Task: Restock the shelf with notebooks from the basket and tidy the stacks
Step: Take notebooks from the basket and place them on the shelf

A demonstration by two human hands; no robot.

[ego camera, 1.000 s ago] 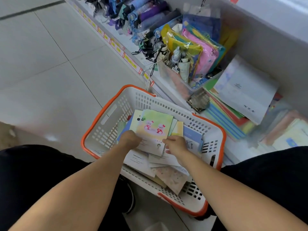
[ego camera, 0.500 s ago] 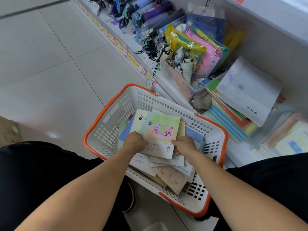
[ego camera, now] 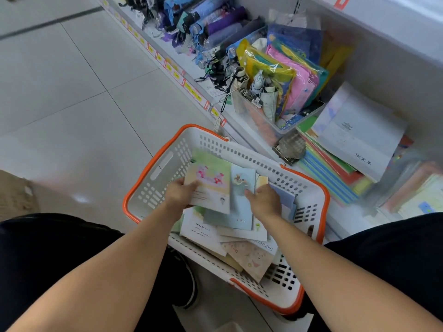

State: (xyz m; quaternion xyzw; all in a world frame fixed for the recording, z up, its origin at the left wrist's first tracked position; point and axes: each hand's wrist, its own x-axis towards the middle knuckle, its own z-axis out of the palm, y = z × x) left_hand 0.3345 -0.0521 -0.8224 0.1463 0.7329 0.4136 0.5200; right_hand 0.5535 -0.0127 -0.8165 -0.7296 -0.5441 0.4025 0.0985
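change: over the last second your left hand (ego camera: 178, 194) has pulled the green pink-figure notebook (ego camera: 211, 182) off to the left; a pale blue notebook (ego camera: 241, 200) that was covered now shows beside it. Camera has also tipped toward the shelf.
meaning: looks like you're peeling the top copy off the pile, so sorting is under way and nothing has reached the shelf yet.
left hand: closed on the green notebook's lower-left edge, thumb on the cover, copy lifted and tilted.
basket: white basket with orange rim (ego camera: 153, 164) on the floor between your knees, loose notebooks fanned at odd angles.
right hand: your right hand (ego camera: 265, 200) lies palm down on the pile, fingers spread; can't tell if it grips anything.
shelf stack: bottom shelf (ego camera: 249, 133) just right of the basket; striped notebook stack (ego camera: 335, 173) skewed, white booklet (ego camera: 357, 133) crooked on top.
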